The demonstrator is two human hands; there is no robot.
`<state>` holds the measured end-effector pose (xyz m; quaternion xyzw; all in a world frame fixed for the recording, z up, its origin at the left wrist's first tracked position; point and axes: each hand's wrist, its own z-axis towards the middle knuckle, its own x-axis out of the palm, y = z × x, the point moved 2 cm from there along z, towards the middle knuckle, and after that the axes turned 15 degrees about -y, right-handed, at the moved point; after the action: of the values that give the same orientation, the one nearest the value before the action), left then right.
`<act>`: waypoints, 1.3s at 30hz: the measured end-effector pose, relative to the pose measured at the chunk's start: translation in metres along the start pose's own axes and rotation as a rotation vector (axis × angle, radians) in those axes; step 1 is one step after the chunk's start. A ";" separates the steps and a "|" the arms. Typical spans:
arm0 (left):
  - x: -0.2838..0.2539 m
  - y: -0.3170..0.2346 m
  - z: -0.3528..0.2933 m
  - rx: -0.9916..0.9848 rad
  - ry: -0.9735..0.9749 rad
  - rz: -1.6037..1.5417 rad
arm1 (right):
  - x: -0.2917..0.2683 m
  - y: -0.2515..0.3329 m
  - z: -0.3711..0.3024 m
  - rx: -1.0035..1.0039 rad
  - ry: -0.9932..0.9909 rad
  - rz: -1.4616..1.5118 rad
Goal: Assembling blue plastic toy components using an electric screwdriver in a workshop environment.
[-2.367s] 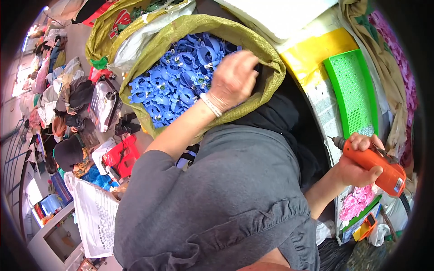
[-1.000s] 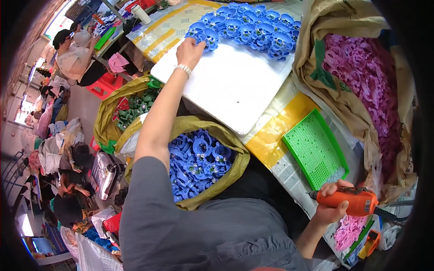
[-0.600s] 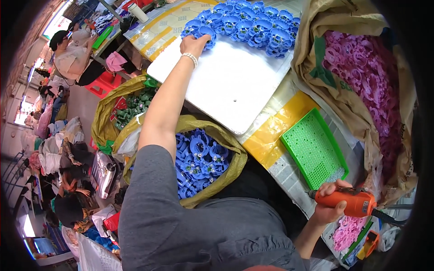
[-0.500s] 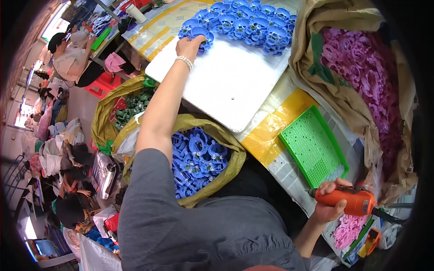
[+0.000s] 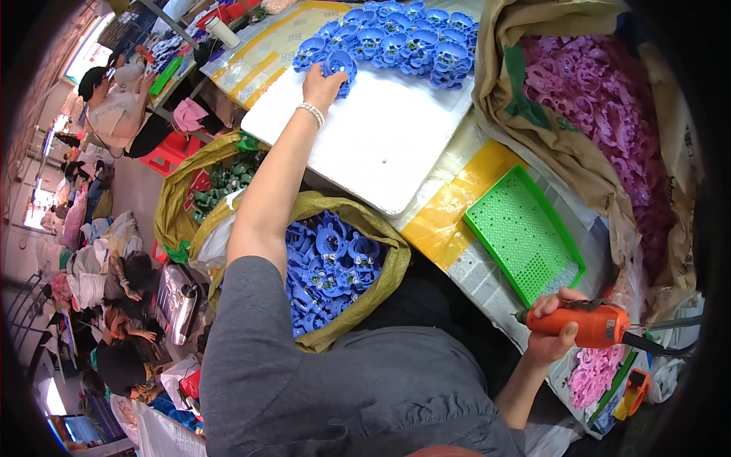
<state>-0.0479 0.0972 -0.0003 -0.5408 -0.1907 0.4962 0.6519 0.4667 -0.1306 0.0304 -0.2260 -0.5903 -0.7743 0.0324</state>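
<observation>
My left hand reaches out to the far left corner of a white foam board. Its fingers are closed on a blue plastic part with a round opening, at the near edge of a heap of similar blue parts. At the right, my right hand grips an orange electric screwdriver, its tip pointing left and its black cable running off to the right. Below my left arm, more blue parts fill an open yellow woven sack.
A green perforated tray with small pieces in its near corner lies on the taped table. A brown sack of pink parts stands at the right. Pink pieces lie below the screwdriver. Another sack holds dark green parts. Several people work at the left.
The blue part in my left hand has come slightly toward me, away from the heap, and tilted. My right hand with the screwdriver has shifted a little left. The whole view has shifted slightly.
</observation>
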 end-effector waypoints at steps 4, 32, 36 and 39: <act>0.004 -0.014 -0.013 -0.063 0.099 -0.045 | -0.009 0.002 -0.004 -0.011 -0.015 -0.017; -0.058 -0.046 -0.164 0.259 0.371 -0.005 | -0.023 0.005 -0.011 0.040 -0.031 0.030; -0.064 -0.045 -0.169 -0.084 0.418 -0.188 | -0.022 0.004 -0.011 0.055 -0.036 0.020; -0.070 -0.045 -0.168 -0.091 0.404 -0.239 | -0.021 0.003 -0.011 0.051 -0.026 0.017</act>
<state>0.0738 -0.0456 0.0029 -0.6315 -0.1412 0.2882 0.7059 0.4827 -0.1467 0.0230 -0.2401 -0.6083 -0.7556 0.0370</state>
